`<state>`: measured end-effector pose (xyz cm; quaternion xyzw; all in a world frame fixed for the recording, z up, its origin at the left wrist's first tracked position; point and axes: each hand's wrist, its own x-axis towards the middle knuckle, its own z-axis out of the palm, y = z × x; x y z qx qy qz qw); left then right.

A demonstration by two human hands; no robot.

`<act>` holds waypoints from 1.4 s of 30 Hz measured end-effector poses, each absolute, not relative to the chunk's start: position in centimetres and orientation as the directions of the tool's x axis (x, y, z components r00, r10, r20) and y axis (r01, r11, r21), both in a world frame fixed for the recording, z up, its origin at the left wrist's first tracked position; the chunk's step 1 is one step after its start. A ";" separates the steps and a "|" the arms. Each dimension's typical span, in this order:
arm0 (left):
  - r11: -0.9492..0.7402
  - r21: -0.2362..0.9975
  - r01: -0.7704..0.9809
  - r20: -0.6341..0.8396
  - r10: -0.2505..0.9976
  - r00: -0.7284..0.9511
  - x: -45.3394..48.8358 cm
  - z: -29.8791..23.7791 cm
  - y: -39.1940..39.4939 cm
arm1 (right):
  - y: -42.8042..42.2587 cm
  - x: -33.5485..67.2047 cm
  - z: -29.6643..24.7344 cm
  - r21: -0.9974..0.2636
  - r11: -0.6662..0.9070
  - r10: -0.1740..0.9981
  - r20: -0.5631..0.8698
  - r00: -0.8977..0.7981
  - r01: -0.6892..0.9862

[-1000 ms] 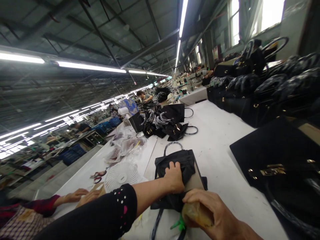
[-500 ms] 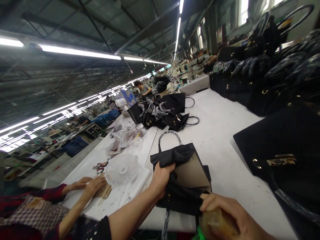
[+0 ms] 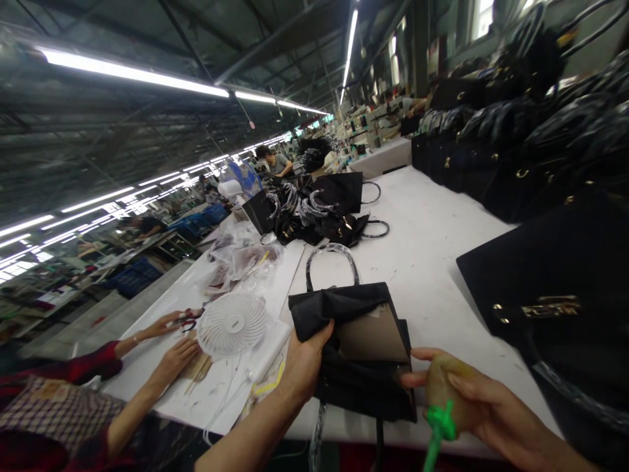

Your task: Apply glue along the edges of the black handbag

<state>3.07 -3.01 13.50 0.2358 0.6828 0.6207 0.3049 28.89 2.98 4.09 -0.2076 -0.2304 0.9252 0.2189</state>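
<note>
A black handbag (image 3: 361, 390) lies on the white table in front of me, its mouth spread and a brown inner panel (image 3: 376, 337) showing. My left hand (image 3: 305, 357) grips the folded black edge on its left side. One wrapped handle (image 3: 334, 252) arches up behind the bag; another hangs over the front table edge. In my right hand (image 3: 484, 396) is a translucent yellowish squeeze bottle (image 3: 442, 383) with a green nozzle tilted down. Its index and middle fingers reach to the bag's right edge; whether they touch it is unclear.
Left of me, a co-worker's hands (image 3: 174, 360) are near scissors (image 3: 189, 321) and a white fan (image 3: 233, 326). Plastic bags (image 3: 240, 255) and a heap of black handbags (image 3: 314, 210) lie farther back. A large black bag (image 3: 545, 282) and stacked handbags (image 3: 472, 164) line the right.
My right hand has moved right with the bottle, away from the bag's front, and the green nozzle shows more. My left hand keeps its grip. The co-worker's farther hand has reached the scissors.
</note>
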 end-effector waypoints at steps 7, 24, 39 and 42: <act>0.188 0.980 0.061 -0.086 0.682 -0.726 2.8 13.1 -3.4 | 4.6 29.0 4.3 -0.538 -0.795 0.463 -0.238 -0.854 -0.281; 0.237 0.938 0.254 -0.141 0.927 -0.347 4.3 15.0 -3.2 | 2.7 24.4 6.5 -0.427 -0.837 0.394 -0.037 -0.918 -0.342; 0.304 0.679 0.668 0.060 0.884 -0.463 5.4 11.2 -0.4 | 3.6 24.4 8.9 -0.545 -0.782 0.430 -0.121 -0.895 -0.303; 0.251 0.664 0.704 0.106 0.901 -0.421 3.9 13.0 0.6 | 4.5 26.3 9.3 -0.616 -0.704 0.542 -0.143 -0.828 -0.354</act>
